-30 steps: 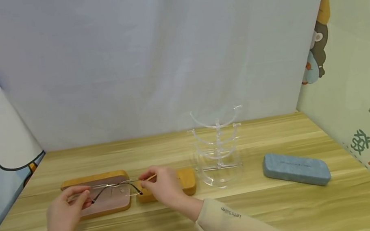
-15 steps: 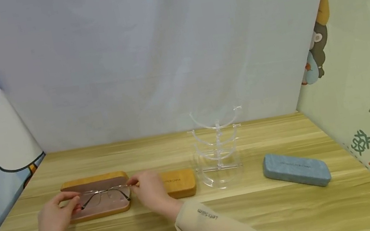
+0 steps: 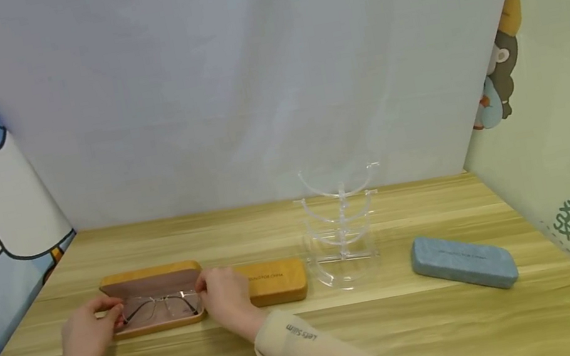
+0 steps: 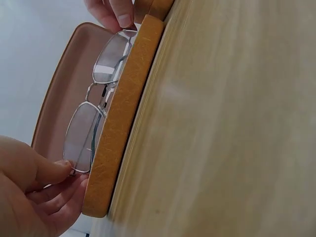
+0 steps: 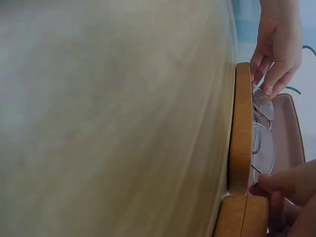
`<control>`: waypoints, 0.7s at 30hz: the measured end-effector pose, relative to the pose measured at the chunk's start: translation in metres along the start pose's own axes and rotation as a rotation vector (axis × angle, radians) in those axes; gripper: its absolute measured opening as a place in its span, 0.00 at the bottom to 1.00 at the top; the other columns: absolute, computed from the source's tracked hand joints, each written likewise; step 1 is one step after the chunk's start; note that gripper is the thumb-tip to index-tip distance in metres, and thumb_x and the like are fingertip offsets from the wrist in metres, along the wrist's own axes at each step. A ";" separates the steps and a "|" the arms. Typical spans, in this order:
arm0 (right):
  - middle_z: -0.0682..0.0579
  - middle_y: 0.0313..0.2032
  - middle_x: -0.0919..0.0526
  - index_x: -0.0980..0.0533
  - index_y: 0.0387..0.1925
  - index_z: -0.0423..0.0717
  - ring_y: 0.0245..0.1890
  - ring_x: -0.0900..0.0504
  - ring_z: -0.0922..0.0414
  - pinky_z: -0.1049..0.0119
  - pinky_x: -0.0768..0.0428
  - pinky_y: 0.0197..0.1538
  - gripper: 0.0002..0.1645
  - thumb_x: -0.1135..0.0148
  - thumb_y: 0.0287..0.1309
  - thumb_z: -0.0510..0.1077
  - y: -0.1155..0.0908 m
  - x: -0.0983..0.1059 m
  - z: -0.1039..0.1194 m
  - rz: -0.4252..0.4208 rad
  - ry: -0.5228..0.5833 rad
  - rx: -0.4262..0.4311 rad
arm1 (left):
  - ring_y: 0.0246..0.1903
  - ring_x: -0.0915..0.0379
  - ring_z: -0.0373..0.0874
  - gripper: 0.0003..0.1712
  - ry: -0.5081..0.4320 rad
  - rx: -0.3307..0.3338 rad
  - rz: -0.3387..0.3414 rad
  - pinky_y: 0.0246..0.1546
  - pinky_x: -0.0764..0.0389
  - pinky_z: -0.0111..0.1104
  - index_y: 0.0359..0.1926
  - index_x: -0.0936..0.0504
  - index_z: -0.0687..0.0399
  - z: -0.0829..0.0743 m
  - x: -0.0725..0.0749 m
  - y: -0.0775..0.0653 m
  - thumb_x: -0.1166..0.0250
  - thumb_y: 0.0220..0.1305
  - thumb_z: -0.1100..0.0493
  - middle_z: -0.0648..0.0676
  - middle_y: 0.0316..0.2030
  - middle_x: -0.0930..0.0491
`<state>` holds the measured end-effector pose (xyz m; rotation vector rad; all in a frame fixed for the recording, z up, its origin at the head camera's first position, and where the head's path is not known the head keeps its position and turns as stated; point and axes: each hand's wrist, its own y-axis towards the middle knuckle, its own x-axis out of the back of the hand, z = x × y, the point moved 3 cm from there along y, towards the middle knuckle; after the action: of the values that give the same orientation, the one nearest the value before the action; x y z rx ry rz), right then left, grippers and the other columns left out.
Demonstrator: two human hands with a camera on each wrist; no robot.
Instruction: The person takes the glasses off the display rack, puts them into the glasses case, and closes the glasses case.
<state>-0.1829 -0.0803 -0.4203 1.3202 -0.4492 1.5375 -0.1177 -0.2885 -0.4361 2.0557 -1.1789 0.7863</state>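
Note:
Thin metal-framed eyeglasses (image 4: 89,103) with clear lenses and dark temple tips are partly inside an orange-brown glasses case (image 3: 159,327) with a pink lining, its lid raised at the back. My left hand (image 3: 86,334) pinches one end of the frame between thumb and finger at the case's left side. At the opposite end, my right hand (image 3: 226,296) pinches the other side of the frame. In the left wrist view the lenses stand above the case's front wall, and its lower part is hidden behind that wall.
Beside the right hand lies a closed orange glasses case (image 3: 277,281). A clear acrylic glasses stand (image 3: 341,231) stands to its right, and a closed blue glasses case (image 3: 462,261) lies farther right on the wooden table (image 3: 433,336).
Both hands have moved left and lowered the eyeglasses from above the open case down into it. The right hand has shifted away from the closed orange case.

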 end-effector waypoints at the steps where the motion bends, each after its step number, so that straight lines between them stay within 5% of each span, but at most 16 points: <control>1: 0.67 0.26 0.17 0.18 0.24 0.63 0.24 0.21 0.66 0.75 0.35 0.17 0.05 0.36 0.50 0.46 0.000 -0.001 0.000 0.013 -0.012 -0.003 | 0.18 0.27 0.34 0.09 0.008 -0.002 -0.006 0.18 0.31 0.26 0.36 0.20 0.68 0.000 -0.001 0.000 0.42 0.60 0.64 0.61 0.26 0.18; 6: 0.66 0.28 0.17 0.17 0.27 0.63 0.25 0.21 0.66 0.74 0.34 0.17 0.05 0.37 0.52 0.47 0.002 -0.001 0.001 0.086 -0.006 -0.028 | 0.18 0.29 0.36 0.09 0.057 0.003 -0.012 0.20 0.33 0.28 0.35 0.20 0.69 -0.001 -0.001 0.000 0.42 0.59 0.65 0.63 0.27 0.19; 12: 0.55 0.26 0.17 0.19 0.34 0.46 0.16 0.29 0.66 0.76 0.33 0.18 0.09 0.43 0.58 0.44 0.003 0.011 -0.002 0.157 0.333 -0.173 | 0.23 0.29 0.46 0.11 0.124 0.013 0.023 0.23 0.35 0.33 0.36 0.20 0.69 -0.004 -0.001 0.003 0.42 0.59 0.63 0.61 0.26 0.20; 18: 0.54 0.12 0.33 0.23 0.40 0.37 0.08 0.44 0.63 0.72 0.42 0.13 0.16 0.45 0.59 0.46 0.003 0.018 0.002 0.288 0.541 -0.309 | 0.20 0.31 0.42 0.13 0.120 0.015 0.052 0.22 0.35 0.32 0.37 0.21 0.69 -0.004 0.002 0.003 0.43 0.60 0.61 0.55 0.21 0.21; 21: 0.48 0.29 0.21 0.27 0.49 0.35 0.19 0.32 0.60 0.68 0.32 0.22 0.23 0.42 0.58 0.48 0.002 0.020 0.005 0.351 0.646 -0.397 | 0.21 0.30 0.42 0.14 0.124 -0.010 0.058 0.23 0.34 0.32 0.38 0.20 0.69 -0.006 0.004 0.004 0.44 0.61 0.60 0.55 0.20 0.21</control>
<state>-0.1803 -0.0762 -0.4006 0.4099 -0.5449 1.9316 -0.1205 -0.2879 -0.4285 1.9417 -1.1754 0.9203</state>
